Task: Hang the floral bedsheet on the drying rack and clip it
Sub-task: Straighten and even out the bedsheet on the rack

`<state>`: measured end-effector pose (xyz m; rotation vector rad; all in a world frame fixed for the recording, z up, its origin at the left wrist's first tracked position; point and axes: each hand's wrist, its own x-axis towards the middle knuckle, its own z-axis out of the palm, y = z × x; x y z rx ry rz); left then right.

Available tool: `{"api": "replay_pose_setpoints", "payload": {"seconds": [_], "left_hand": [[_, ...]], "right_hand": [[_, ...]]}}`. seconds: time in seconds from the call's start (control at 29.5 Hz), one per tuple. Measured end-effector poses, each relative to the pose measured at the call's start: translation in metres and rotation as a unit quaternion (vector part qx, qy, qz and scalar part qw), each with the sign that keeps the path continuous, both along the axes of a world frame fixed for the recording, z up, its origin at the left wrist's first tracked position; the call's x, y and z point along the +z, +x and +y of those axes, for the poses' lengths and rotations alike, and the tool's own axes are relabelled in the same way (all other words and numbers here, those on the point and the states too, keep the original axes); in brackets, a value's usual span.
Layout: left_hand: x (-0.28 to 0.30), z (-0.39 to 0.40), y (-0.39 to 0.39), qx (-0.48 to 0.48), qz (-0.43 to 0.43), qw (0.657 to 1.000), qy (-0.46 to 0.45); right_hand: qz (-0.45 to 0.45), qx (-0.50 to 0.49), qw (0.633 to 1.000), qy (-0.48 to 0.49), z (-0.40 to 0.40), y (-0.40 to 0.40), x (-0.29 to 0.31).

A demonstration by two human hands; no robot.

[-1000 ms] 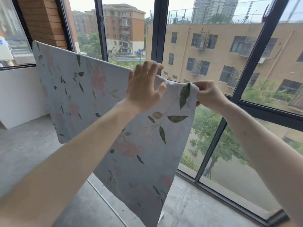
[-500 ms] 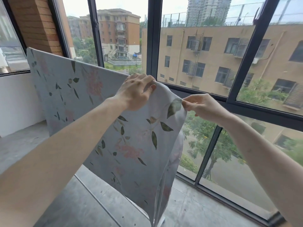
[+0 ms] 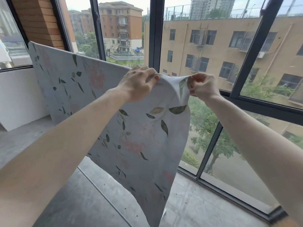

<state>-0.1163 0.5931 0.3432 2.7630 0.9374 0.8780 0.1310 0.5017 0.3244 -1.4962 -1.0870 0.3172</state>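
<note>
1. The left hand (image 3: 137, 84) is raised at the sheet's top edge, its fingers curled over the fold and gripping the cloth there.
2. The right hand (image 3: 203, 86) is raised just beside it, at the sheet's right end, its thumb and fingertips pinching the cloth's edge.
3. The two hands are near each other but apart, with a short arch of cloth bowed up between them.
4. The floral bedsheet (image 3: 141, 136) hangs in front of the person, draped from a top line that runs from the upper left, near the brick pillar (image 3: 41, 22), down to the hands.
5. Whatever carries that top edge is covered by the cloth, so the drying rack itself cannot be made out.
6. Below the hands the sheet falls in a long panel towards the grey tiled floor (image 3: 196, 202), its lower end narrowing near the bottom of the view.
7. The cloth is pale grey-blue, printed with dark green and olive leaves on thin stems and faded pink blossoms.
8. The left stretch lies flat and smooth; the part beneath the hands curves softly, with the right edge rolled inward.
9. The dark-framed window (image 3: 154, 38) stands directly behind the sheet and the hands.
</note>
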Motion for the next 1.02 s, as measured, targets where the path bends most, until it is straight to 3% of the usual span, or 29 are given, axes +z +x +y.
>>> {"api": "replay_pose_setpoints", "payload": {"seconds": [0.17, 0.31, 0.37, 0.48, 0.54, 0.68, 0.88, 1.02], "left_hand": [[-0.002, 0.004, -0.004, 0.008, -0.002, 1.000, -0.006], [-0.004, 0.006, -0.003, 0.017, 0.004, 1.000, -0.001], [-0.005, 0.006, 0.001, 0.018, 0.006, 1.000, -0.002], [-0.006, 0.003, 0.008, 0.015, 0.010, 1.000, -0.003], [-0.008, 0.003, 0.012, 0.012, 0.010, 1.000, -0.002], [-0.005, 0.005, 0.004, 0.008, 0.003, 1.000, 0.002], [-0.009, 0.016, -0.017, -0.022, 0.022, 0.999, -0.013], [-0.013, 0.043, -0.069, 0.027, 0.031, 0.999, -0.011]], "right_hand": [[-0.003, 0.066, 0.990, -0.124, -0.002, -0.005, -0.016], [-0.044, 0.004, 0.999, 0.000, -0.017, -0.005, 0.002], [-0.066, 0.037, 0.997, 0.023, -0.025, -0.027, 0.008], [-0.202, 0.072, 0.975, -0.066, -0.031, -0.060, -0.009], [-0.260, 0.045, 0.962, -0.062, -0.032, -0.067, -0.027], [-0.247, 0.032, 0.968, -0.016, -0.032, -0.071, -0.035], [-0.252, 0.004, 0.967, -0.036, -0.038, -0.075, -0.036], [-0.253, -0.038, 0.967, 0.013, -0.042, -0.088, -0.024]]}}
